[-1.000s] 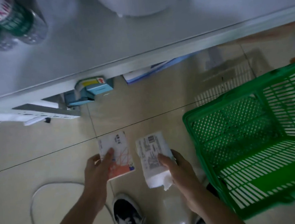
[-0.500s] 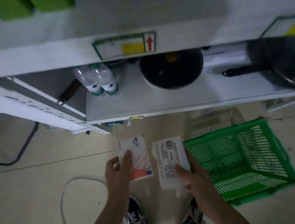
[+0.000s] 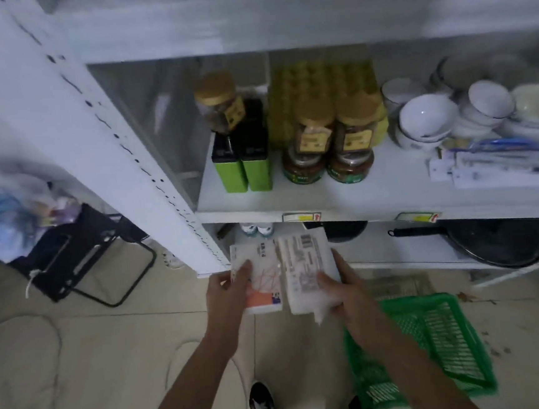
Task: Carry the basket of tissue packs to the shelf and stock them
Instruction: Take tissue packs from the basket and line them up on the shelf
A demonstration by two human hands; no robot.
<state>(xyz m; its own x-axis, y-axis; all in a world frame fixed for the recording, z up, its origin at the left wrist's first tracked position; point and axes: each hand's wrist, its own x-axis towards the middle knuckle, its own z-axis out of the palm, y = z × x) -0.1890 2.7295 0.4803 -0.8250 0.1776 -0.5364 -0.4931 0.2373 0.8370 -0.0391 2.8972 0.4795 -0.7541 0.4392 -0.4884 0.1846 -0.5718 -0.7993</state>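
The left hand [image 3: 228, 289] clamps one tissue pack [image 3: 257, 278], the right hand [image 3: 340, 287] another [image 3: 306, 266], side by side before the shelf [image 3: 374, 192]; the green basket [image 3: 437, 346] sits on the floor. Packs look light, soft, squashable; grip across the flat sides

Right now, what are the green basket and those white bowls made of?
The green basket looks like moulded plastic: a bright, uniform colour and thin lattice walls. The white bowls seem to be glazed ceramic, smooth with soft glints, though blur leaves melamine possible.
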